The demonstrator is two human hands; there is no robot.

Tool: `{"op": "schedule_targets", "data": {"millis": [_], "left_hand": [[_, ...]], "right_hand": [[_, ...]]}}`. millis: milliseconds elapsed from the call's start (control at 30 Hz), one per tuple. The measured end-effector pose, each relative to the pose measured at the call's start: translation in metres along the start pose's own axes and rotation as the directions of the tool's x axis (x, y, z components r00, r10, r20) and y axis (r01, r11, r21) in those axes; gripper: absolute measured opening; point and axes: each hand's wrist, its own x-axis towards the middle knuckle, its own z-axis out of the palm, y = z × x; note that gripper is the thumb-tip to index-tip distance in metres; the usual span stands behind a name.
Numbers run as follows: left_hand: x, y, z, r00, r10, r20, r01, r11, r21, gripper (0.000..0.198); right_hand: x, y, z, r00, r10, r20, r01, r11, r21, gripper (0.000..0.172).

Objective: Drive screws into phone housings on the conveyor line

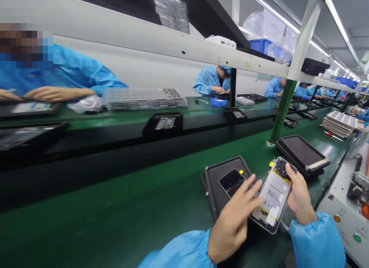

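Note:
My right hand (300,193) grips an opened phone (275,195) by its right edge, thumb on the dark upper part. The phone's inside faces me, with a pale battery, yellow strips along it and a yellow tab at the top corner. Close to the phone's left edge is my left hand (235,220), fingers spread; whether its fingertips touch the phone I cannot tell. Behind that hand, a dark-screened phone or screen panel (231,182) with a yellow tab lies in a black tray (215,172), partly covered by my fingers.
Another black tray stack (302,153) stands right of the green post (284,110). A conveyor (196,126) carrying trays with phones (165,123) runs past the green bench. At the right sits a machine with buttons (340,225). Several co-workers in blue sit opposite.

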Motion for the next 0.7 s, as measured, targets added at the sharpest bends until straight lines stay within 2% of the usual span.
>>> {"op": "schedule_targets", "data": {"millis": [33,67,100,133,167,200,233,267,333,367,433,500,567,633,700], "left_hand": [[0.001,0.001,0.000,0.982,-0.189,-0.026,0.182,0.968,-0.172,0.046],[0.002,0.002,0.001,0.935,-0.353,0.031,0.341,0.872,-0.350,0.046],[0.004,0.003,0.001,0.878,-0.451,0.161,0.467,0.737,-0.488,0.047],[0.006,0.005,0.002,0.821,-0.481,0.307,0.565,0.609,-0.557,0.047],[0.007,0.006,0.003,0.774,-0.479,0.415,0.632,0.535,-0.561,0.045],[0.008,0.007,0.005,0.744,-0.482,0.463,0.668,0.536,-0.516,0.040],[0.008,0.007,0.007,0.736,-0.505,0.451,0.675,0.597,-0.433,0.035],[0.007,0.007,0.009,0.754,-0.525,0.394,0.649,0.688,-0.326,0.031],[0.005,0.006,0.014,0.842,-0.481,0.243,0.516,0.849,-0.109,0.028],[0.003,0.006,0.016,0.887,-0.419,0.192,0.433,0.901,-0.034,0.030],[0.002,0.006,0.021,0.945,-0.275,0.176,0.275,0.961,0.025,0.039],[0.002,0.005,0.022,0.955,-0.169,0.243,0.162,0.986,0.047,0.047],[0.001,-0.003,0.018,0.945,-0.126,0.301,0.095,0.989,0.118,0.054],[-0.001,-0.023,0.008,0.952,-0.142,0.270,0.078,0.969,0.234,0.052],[-0.006,-0.057,-0.005,0.962,-0.215,0.170,0.141,0.920,0.365,0.051]], "right_hand": [[0.001,0.000,-0.001,1.000,-0.018,-0.003,0.018,1.000,-0.012,0.045],[0.000,0.000,-0.002,0.999,-0.035,0.001,0.035,0.999,-0.026,0.045],[0.000,0.001,-0.002,0.998,-0.059,0.010,0.060,0.997,-0.042,0.045],[-0.002,0.002,-0.001,0.995,-0.093,0.018,0.094,0.993,-0.066,0.046],[-0.004,0.004,0.000,0.990,-0.140,0.022,0.142,0.984,-0.108,0.047],[-0.006,0.006,0.002,0.979,-0.200,0.026,0.201,0.964,-0.172,0.051],[-0.009,0.007,0.004,0.964,-0.263,0.036,0.263,0.929,-0.258,0.058],[-0.012,0.008,0.006,0.945,-0.323,0.051,0.320,0.879,-0.354,0.068],[-0.019,0.010,0.009,0.902,-0.423,0.090,0.405,0.752,-0.520,0.082],[-0.022,0.010,0.009,0.880,-0.461,0.114,0.438,0.694,-0.572,0.081],[-0.028,0.006,0.005,0.828,-0.537,0.162,0.510,0.600,-0.616,0.063],[-0.030,-0.006,-0.006,0.769,-0.601,0.217,0.575,0.503,-0.645,0.046],[-0.029,-0.032,-0.026,0.742,-0.621,0.253,0.561,0.367,-0.742,0.039],[-0.025,-0.073,-0.058,0.731,-0.642,0.231,0.461,0.214,-0.861,0.038],[-0.017,-0.126,-0.098,0.688,-0.708,0.160,0.342,0.122,-0.932,0.041]]}}
